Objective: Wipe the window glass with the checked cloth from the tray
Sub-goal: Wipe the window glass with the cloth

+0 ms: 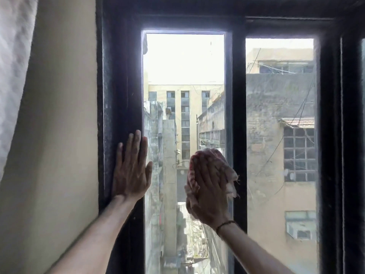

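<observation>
The window glass (183, 76) is a tall narrow pane in a black frame (120, 95), with buildings showing through it. My right hand (207, 196) presses the red-and-white checked cloth (213, 161) flat against the lower right part of this pane. The cloth is bunched under my palm and spills out above and to the right of my fingers. My left hand (131, 169) lies flat with fingers spread on the frame's left upright, its thumb edge over the glass. No tray is in view.
A second pane (280, 135) sits to the right behind a black mullion (239, 115). A cream wall (63, 115) and a pale curtain (13, 66) stand at the left.
</observation>
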`<state>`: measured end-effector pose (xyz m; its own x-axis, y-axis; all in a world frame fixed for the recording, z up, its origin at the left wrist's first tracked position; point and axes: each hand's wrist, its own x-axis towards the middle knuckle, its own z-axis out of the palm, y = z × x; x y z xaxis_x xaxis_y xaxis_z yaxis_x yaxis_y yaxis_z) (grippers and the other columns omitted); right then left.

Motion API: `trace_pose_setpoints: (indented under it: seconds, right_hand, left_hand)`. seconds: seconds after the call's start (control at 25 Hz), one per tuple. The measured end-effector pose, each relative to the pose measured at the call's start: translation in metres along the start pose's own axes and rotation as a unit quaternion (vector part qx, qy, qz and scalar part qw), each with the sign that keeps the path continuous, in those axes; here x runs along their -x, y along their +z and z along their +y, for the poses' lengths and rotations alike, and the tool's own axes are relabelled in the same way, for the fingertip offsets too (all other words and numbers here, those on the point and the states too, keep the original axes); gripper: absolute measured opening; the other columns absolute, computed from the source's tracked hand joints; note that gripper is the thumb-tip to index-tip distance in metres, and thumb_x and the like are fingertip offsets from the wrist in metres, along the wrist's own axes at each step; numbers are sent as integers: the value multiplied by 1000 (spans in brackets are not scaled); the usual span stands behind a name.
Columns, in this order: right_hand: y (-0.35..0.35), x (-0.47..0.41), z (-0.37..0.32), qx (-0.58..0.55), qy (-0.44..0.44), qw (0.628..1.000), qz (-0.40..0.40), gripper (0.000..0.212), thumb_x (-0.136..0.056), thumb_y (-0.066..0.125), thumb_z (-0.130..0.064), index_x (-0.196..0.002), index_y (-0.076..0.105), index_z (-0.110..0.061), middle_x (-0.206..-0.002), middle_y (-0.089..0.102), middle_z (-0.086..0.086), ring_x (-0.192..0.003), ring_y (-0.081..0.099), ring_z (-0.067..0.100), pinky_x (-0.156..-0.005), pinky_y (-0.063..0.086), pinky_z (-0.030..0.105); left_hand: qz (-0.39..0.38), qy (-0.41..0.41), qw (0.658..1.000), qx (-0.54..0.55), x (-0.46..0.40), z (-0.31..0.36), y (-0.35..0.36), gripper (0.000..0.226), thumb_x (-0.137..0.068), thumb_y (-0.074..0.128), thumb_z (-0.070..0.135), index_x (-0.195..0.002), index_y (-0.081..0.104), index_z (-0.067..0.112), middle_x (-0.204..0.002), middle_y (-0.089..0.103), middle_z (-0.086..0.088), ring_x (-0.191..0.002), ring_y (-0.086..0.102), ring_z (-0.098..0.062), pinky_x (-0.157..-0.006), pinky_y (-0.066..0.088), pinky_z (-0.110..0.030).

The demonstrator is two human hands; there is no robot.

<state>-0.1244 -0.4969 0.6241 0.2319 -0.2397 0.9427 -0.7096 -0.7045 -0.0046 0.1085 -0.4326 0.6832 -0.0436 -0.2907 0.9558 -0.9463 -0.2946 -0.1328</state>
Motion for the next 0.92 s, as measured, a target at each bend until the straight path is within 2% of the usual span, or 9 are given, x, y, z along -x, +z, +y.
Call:
trace_pose_setpoints:
  seconds: [0.16,0.28,0.36,0.44,0.6,0.72,0.8,0.84,0.92]
  right_hand:
    - [26,-59,-24,45,-92,992,72,79,-103,56,-37,-171,23,-14,-181,16,7,-170,10,24,-138,0,53]
    - [25,-33,-20,110,-202,973,18,72,-107,47,-41,-170,25,-16,-180,23,7,-169,15,25,-137,-8,51]
    - [9,-8,2,144,-285,947,-28,65,-110,38,-43,-170,25,-20,-178,27,5,-166,25,24,-137,5,53]
    - [-5,-13,20,130,-258,957,-23,65,-108,44,-41,-168,30,-18,-177,29,5,-166,26,24,-135,15,58]
    - [8,-64,-8,69,-69,993,60,72,-106,51,-35,-169,28,-8,-180,21,12,-169,14,28,-137,-8,51]
    - [26,-25,-17,130,-212,969,-8,75,-107,50,-35,-172,18,-15,-182,16,8,-170,10,26,-136,-13,51]
    - [11,22,-6,128,-285,946,-82,78,-103,58,-25,-170,20,-24,-180,24,2,-169,17,21,-139,1,52]
    - [-14,49,14,118,-260,953,-101,76,-98,64,-19,-167,32,-25,-175,36,-1,-166,28,21,-137,16,53]
    - [-46,82,33,47,-84,991,-89,51,-99,64,-15,-150,62,-20,-158,61,3,-149,56,26,-121,44,55]
  left_hand:
    - [43,-2,999,4,-6,-4,16,74,-106,25,45,-169,14,9,-179,11,-15,-167,11,-31,-137,4,-52]
    - [46,4,999,-5,-6,-4,13,74,-105,27,45,-169,14,9,-179,13,-15,-167,11,-31,-136,1,-51]
    - [44,-1,999,3,-7,-6,12,74,-106,32,44,-169,14,10,-179,12,-15,-167,7,-29,-136,-1,-50]
    - [53,-3,998,14,-3,-6,14,74,-107,33,43,-170,12,10,-180,10,-14,-167,-2,-25,-136,-7,-48]
    - [57,4,998,-8,-4,-8,20,72,-109,22,46,-170,6,11,-180,5,-13,-166,-10,-24,-136,-10,-48]
    - [51,9,999,16,-3,-7,17,72,-109,22,45,-170,5,11,-180,4,-14,-166,-5,-26,-136,-5,-51]
    - [42,-6,999,12,-1,-7,15,73,-109,25,44,-170,5,11,-180,4,-14,-167,0,-29,-135,-1,-53]
    - [34,2,998,45,-2,5,9,73,-108,25,44,-170,5,11,-180,3,-14,-168,2,-30,-135,0,-54]
    - [39,15,998,54,-1,20,0,74,-107,25,43,-170,3,10,-180,1,-15,-168,4,-32,-135,-2,-53]
